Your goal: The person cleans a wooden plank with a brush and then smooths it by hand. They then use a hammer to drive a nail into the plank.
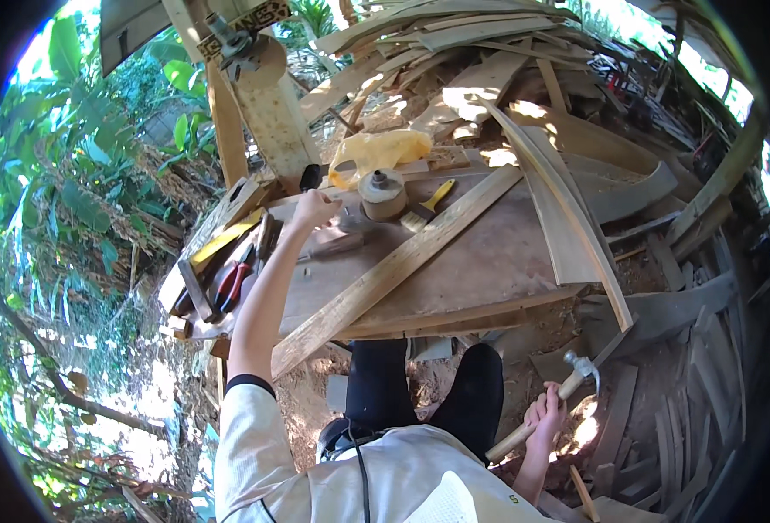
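My left arm stretches over the wooden workbench (498, 253), and my left hand (317, 210) is at its far left part. The fingers are curled together; whatever they hold, if anything, I cannot make out. Just beyond that hand is a small black object (312, 178). To its right stand a round, pale tub-like thing (381, 195) and a yellow-handled paintbrush (430, 206). Low on the right, beside my knee and off the bench, my right hand (544, 416) is wrapped round the wooden handle of a claw hammer (570, 384), its metal head pointing up and right.
A long plank (402, 268) lies diagonally across the bench. Red-handled pliers (231, 284) and a yellow bar (226, 238) lie at the left edge. A yellow plastic bag (385, 152) sits at the back. Long boards (559, 200) lean at the right; scrap wood (673, 427) covers the ground.
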The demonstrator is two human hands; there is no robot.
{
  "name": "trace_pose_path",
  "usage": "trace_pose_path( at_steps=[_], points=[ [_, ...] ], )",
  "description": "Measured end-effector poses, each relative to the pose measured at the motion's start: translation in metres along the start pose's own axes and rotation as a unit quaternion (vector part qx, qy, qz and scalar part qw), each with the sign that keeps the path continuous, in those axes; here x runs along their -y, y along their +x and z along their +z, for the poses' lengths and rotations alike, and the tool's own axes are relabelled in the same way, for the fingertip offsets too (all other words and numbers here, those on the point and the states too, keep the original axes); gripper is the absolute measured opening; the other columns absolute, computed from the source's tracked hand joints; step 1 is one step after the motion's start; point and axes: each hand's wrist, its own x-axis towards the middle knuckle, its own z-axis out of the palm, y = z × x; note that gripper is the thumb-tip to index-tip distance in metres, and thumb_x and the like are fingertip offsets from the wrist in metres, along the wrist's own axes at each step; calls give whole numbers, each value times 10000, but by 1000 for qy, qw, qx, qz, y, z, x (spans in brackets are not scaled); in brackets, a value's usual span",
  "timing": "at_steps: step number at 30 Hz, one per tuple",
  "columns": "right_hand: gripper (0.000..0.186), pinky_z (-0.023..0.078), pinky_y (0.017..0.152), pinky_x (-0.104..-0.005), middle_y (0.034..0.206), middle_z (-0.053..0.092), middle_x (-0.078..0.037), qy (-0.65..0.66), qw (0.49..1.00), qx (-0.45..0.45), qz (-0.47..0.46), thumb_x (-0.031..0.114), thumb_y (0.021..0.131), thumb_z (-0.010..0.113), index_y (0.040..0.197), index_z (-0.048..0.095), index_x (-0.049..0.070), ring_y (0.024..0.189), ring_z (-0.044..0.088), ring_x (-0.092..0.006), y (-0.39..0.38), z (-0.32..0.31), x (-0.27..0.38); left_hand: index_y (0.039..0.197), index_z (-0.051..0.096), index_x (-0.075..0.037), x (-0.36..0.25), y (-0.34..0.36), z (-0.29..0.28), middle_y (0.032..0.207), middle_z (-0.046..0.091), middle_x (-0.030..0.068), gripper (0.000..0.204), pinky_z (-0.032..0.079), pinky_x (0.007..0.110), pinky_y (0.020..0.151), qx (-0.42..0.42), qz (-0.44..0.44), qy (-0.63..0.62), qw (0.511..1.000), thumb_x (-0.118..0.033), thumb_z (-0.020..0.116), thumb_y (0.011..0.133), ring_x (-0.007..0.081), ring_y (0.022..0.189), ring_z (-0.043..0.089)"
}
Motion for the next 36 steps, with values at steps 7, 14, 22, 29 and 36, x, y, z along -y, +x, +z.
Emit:
trace_pose_path(
  at_steps=[7,14,22,29,36],
  points=[
    [140,284,334,-272,549,322,67,16,997,-66,23,253,1029,617,1047,615,114,365,304,-59,-21,-10,-12,765,784,-26,-22,29,67,705,751,132,350,601,404,724,-90,116,146,978,-347,722,891,277,705,754],
    [177,319,352,-266,556,351,74,-57,998,0,24,272,1049,602,1075,627,98,379,339,-49,-4,-2,4,817,768,25,-19,32,59,717,723,223,307,597,446,725,-20,119,106,987,-254,678,907,348,729,742],
    [200,349,356,-261,577,364,72,-100,994,37,36,263,1034,634,1086,629,70,388,353,-42,-2,25,-4,1055,582,38,-11,-62,38,858,708,211,226,541,450,688,-164,256,109,947,-180,582,992,345,763,714],
    [213,342,355,-248,584,378,75,-132,985,93,63,244,1046,617,1138,635,53,390,349,-33,-2,49,-12,1040,544,32,-38,-200,65,1053,651,256,120,495,506,853,-45,244,-46,968,-79,533,997,448,966,633],
    [221,332,349,-246,551,383,67,-175,976,120,56,224,1053,594,1167,634,40,375,345,-35,-10,59,-21,1002,502,37,-11,-242,130,1383,497,312,72,423,536,1117,-111,269,-26,956,26,526,935,516,1349,458]
  ],
)
